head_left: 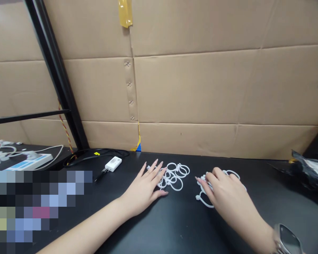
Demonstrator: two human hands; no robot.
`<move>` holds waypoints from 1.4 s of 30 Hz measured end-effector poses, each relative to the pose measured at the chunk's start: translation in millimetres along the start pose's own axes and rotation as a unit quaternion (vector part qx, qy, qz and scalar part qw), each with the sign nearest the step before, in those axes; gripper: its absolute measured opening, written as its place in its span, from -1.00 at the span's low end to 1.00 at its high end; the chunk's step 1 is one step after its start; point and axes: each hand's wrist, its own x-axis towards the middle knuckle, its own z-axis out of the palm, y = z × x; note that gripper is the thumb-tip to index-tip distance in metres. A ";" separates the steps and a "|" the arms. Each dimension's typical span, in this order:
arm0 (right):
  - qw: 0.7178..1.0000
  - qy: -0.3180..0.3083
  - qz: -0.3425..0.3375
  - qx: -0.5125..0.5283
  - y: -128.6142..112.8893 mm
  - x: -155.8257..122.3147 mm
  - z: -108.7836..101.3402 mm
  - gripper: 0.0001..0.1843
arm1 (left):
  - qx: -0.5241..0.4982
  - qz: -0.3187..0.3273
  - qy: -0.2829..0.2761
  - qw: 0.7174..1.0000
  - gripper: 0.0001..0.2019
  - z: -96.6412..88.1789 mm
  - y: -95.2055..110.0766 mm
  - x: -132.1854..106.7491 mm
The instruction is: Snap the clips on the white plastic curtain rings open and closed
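Two small heaps of white plastic rings lie on a black table point(175, 225). My left hand point(147, 185) rests flat with fingers stretched out, its fingertips touching the left heap of rings point(176, 174). My right hand point(224, 192) lies palm down over the right heap of rings point(202, 199), fingers slightly curled on top of the loops. Part of that heap is hidden under the hand. A watch point(287, 240) sits on my right wrist.
A white adapter point(113, 163) with a black cable lies left of the rings. A power strip point(29, 162) with white cords is at far left. A dark plastic bag point(311, 173) is at right. A cardboard wall point(201, 88) backs the table, and a black metal post point(55, 74) slants at left.
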 end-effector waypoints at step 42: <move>0.915 0.097 -0.277 0.278 -32.3 -15.5 -29.1 -0.60 | -0.624 -0.219 -0.012 0.750 -0.79 -38.0 56.9 -11.8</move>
